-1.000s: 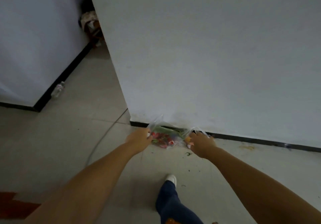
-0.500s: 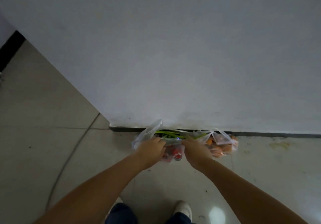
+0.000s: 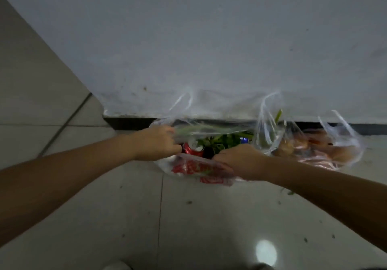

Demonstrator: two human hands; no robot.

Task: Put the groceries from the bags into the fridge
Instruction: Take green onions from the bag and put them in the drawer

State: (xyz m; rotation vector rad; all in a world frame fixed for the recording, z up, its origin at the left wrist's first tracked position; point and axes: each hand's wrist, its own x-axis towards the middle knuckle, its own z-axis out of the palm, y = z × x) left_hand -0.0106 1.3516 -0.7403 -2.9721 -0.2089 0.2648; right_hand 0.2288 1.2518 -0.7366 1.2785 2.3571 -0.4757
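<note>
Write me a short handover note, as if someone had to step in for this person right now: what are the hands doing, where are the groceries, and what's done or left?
Left hand: grips the left rim of the clear bag, holding it open.
Right hand: grips the same bag's near rim.
That bag sits on the floor against the wall; inside are a red can and leafy greens.
A second bag with orange produce lies just to the right.
Done: bag opened. Left: everything; nothing is out yet, and no fridge is in view.

Two bags sit on the floor against the wall (side by side), the left bag holding a can and greens, the right bag just beside it.
</note>
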